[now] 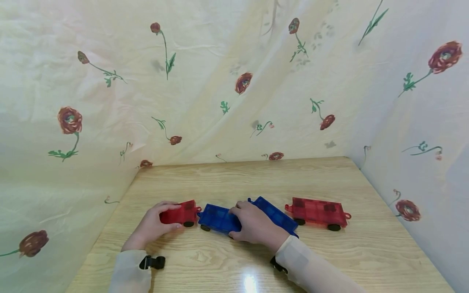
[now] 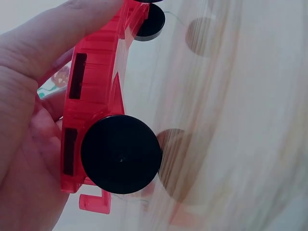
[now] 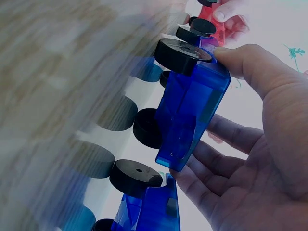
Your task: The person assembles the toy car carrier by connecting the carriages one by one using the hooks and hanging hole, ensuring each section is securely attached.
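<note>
My left hand [image 1: 152, 224] grips a translucent red toy train wagon [image 1: 188, 209] with black wheels, its thumb and fingers on opposite sides; the left wrist view shows a wheel and a small hook close up. My right hand [image 1: 254, 224] holds a blue toy train wagon [image 1: 214, 215] between thumb and fingers, covering its right end. The facing ends of these red and blue wagons meet at their hook and ring. A second blue wagon [image 1: 272, 213] stands at an angle behind my right hand, and its end shows low in the right wrist view.
Another red wagon [image 1: 318, 212], with a ring at its right end, stands right of the second blue wagon. All are on a wood-grain table [image 1: 205, 264]. Flower-printed cloth [image 1: 205, 101] hangs behind the table and along both sides.
</note>
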A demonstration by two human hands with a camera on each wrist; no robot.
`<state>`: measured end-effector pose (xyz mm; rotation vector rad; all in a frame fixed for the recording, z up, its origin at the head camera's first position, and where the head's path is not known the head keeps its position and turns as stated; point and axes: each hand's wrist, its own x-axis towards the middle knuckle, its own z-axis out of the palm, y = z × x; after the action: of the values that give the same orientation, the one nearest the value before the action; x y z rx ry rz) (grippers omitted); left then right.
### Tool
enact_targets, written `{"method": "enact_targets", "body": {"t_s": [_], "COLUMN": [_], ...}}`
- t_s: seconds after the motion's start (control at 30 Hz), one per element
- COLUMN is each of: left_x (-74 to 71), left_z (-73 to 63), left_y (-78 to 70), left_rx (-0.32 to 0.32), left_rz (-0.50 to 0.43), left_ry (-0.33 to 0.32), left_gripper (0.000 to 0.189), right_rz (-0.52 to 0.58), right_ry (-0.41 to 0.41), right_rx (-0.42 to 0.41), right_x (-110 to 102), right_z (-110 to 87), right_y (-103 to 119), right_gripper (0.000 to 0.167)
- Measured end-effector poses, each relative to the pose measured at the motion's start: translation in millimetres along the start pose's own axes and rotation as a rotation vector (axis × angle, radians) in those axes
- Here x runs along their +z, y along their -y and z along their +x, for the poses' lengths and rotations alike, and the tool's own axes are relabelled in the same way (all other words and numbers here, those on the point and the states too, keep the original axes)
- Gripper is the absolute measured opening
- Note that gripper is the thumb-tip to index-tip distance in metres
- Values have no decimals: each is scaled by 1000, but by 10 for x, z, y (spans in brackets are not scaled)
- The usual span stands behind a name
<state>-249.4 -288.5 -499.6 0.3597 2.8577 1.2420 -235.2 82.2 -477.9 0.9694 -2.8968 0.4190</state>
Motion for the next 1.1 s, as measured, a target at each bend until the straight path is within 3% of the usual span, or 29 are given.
{"method": "enact_targets", "body": {"t_s": [1.1], "left_x": [-39], "left_z": [-40], "left_y": [-6], "left_rx": [18], "left_rz": [-28], "left_ry": [58], "left_gripper": [63], "right_rz": [57], "right_ry": [50], "right_rx": [8], "right_x": [-69], "right_z": [-8], "right_y": [-49], "right_gripper": [60]}}
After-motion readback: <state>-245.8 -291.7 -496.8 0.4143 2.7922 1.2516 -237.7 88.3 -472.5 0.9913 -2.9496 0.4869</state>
